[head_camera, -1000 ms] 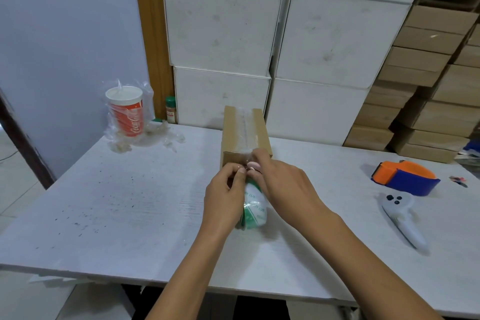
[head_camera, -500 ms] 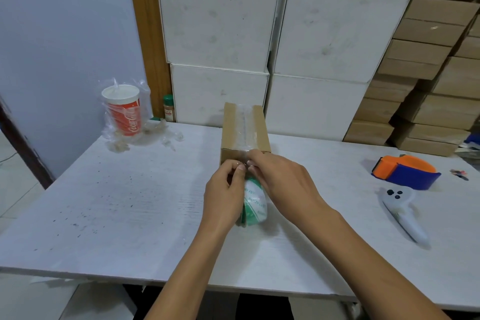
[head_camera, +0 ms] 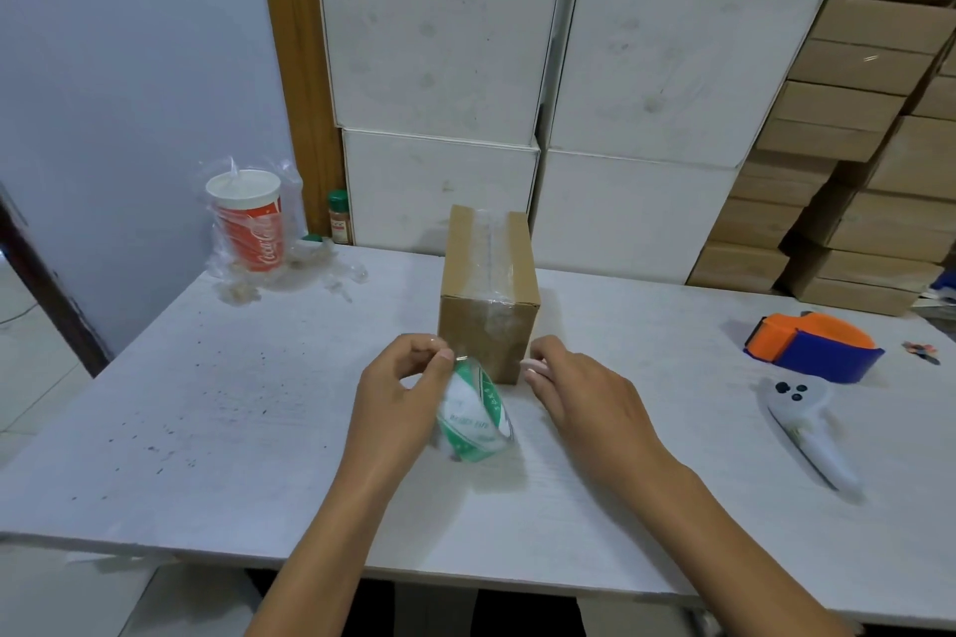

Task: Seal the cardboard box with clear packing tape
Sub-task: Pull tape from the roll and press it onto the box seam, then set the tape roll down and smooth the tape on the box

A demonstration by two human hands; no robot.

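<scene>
Both hands hover low over the white surface, just in front of the cardboard box. The left hand has its fingers curled around a roll of clear packing tape with a green-and-white core, thumb and forefinger pinching at the roll's top edge near the box's front face. The right hand is loosely curled and holds nothing, its fingertips just beside the box's lower right corner; whether they touch it is hard to tell. The box stands closed near the middle of the surface, a strip of clear tape running along its top seam and down the front face. Off to the right lie an orange-and-blue tape dispenser and a white controller; at the far left stands a red cup wrapped in a plastic bag.
</scene>
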